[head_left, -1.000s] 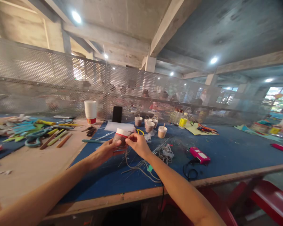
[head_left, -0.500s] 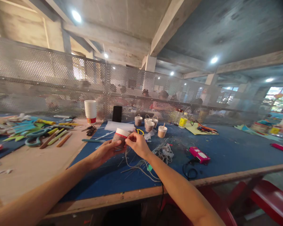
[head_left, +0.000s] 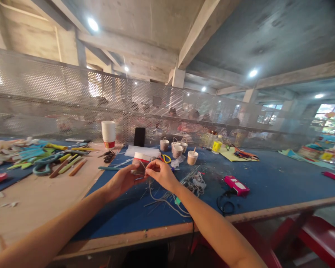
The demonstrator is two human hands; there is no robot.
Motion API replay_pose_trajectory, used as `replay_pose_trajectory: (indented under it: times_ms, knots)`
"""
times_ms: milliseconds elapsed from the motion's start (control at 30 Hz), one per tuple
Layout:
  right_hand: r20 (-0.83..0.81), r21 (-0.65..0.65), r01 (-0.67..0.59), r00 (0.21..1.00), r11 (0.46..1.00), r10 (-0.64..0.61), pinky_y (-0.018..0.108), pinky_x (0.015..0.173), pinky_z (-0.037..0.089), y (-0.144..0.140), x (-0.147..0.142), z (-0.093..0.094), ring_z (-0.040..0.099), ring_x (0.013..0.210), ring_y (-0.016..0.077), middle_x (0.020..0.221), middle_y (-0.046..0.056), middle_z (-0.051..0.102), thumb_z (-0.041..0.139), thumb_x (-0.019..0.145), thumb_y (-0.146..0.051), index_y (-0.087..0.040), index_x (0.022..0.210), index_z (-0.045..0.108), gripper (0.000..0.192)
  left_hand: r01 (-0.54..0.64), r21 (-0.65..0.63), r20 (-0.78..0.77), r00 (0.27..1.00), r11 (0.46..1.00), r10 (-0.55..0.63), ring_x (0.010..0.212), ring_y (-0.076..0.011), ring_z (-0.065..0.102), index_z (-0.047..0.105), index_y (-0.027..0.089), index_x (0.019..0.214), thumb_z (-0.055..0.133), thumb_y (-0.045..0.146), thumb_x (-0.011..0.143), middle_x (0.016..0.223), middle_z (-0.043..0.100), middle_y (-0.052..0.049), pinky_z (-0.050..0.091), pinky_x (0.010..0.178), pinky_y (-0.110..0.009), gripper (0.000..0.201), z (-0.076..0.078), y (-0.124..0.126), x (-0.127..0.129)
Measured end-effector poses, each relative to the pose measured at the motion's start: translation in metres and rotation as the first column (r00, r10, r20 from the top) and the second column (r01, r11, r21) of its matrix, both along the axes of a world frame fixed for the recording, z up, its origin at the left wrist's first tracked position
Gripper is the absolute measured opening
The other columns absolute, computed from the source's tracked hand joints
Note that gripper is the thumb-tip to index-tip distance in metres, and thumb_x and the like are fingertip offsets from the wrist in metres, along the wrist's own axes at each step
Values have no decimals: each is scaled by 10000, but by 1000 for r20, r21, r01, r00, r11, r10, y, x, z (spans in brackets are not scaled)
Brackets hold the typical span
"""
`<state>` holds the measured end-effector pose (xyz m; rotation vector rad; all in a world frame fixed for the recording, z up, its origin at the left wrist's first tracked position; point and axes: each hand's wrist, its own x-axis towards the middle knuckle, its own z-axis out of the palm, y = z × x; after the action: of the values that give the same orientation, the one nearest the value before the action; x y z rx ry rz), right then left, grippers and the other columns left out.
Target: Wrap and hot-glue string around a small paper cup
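Observation:
My left hand (head_left: 124, 178) is closed round a paper cup (head_left: 142, 157) with a white top, a red band and a grey-brown cord-like wrapping on its lower part. The fingers of my right hand (head_left: 159, 172) pinch a grey cord (head_left: 152, 189) against the near right side of the cup. From there the cord trails down over the blue table top (head_left: 123, 216) in a loose curve. Thin wires (head_left: 187, 180) and a tangle of cord (head_left: 198, 183) lie just right of my right hand. Yellow-handled pliers (head_left: 165, 159) rest behind it.
Several small wrapped cups (head_left: 177, 150) stand at the back, near a glue bottle (head_left: 217, 144). A stack of paper cups (head_left: 108, 132) and a phone (head_left: 139, 137) are before the perforated screen. Scissors (head_left: 43, 165) and tools lie left; a pink box (head_left: 236, 185) with a black cable lies right.
The cup has tipped and dropped slightly in my left hand. My right hand has shifted a little left and down along the cup, and a strand of cord now crosses its front.

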<state>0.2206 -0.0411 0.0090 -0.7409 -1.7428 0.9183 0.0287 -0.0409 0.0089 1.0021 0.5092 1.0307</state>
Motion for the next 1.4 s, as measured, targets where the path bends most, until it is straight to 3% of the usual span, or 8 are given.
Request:
replay_pose_trajectory:
  times_ms: [367,567,733,800,900,1100,1267,1400]
  knots:
    - [193,3,-40,981,999,39,300,819,541,-12,0,2,721,827,181,854,-1,730,641,900,-349,-234,903,668,118,2,-46,97,995,999,2,836,-242,731,715,127,1031,609,242,923,1003,767,-133,588,787,-361,190,-1,7,-8]
    - [307,251,161,922,955,-236,278,814,491,5,16,7,660,861,179,915,34,713,571,951,-400,-212,859,704,248,-64,-100,92,993,993,74,714,-197,735,697,92,1116,624,215,911,963,778,-156,589,609,-254,250,-2,13,-15]
    - [559,394,449,576,802,-597,312,788,461,21,54,14,669,854,221,939,83,720,632,907,-354,-208,850,687,167,-64,-120,87,993,991,75,643,-175,710,676,108,1114,632,202,895,959,772,-144,572,527,-238,243,1,12,-16]
    - [710,362,479,414,799,-570,336,761,460,22,70,12,686,835,259,860,100,725,646,893,-420,-204,797,671,238,-86,-130,80,992,988,97,621,-175,701,676,106,1064,627,182,881,909,767,-133,559,500,-234,204,4,10,-15]
    - [817,285,499,321,819,-480,347,735,465,22,83,3,699,831,297,780,114,724,660,851,-571,-207,734,662,382,-113,-142,61,991,983,123,594,-179,690,679,119,1010,613,163,862,876,763,-124,534,462,-235,168,8,6,-12]
    - [803,213,513,393,831,-449,300,648,438,32,80,-14,687,747,270,605,68,656,700,752,-668,-227,553,586,498,-71,-116,68,995,991,80,640,-203,700,690,129,1044,615,204,845,944,766,-139,550,511,-275,226,6,7,-12]
    - [646,7,550,635,835,-423,253,520,337,43,85,-17,520,487,161,349,-27,376,796,697,-477,-224,370,437,548,-52,-107,68,996,993,60,659,-202,702,677,122,1041,616,213,848,948,764,-137,555,542,-277,223,1,12,-15]
    - [369,-243,525,828,816,-423,216,464,313,47,88,-14,462,437,108,393,-59,456,776,714,-371,-195,500,568,348,-76,-106,65,994,991,83,644,-194,695,682,117,1045,605,214,858,944,765,-135,549,530,-271,224,1,11,-15]
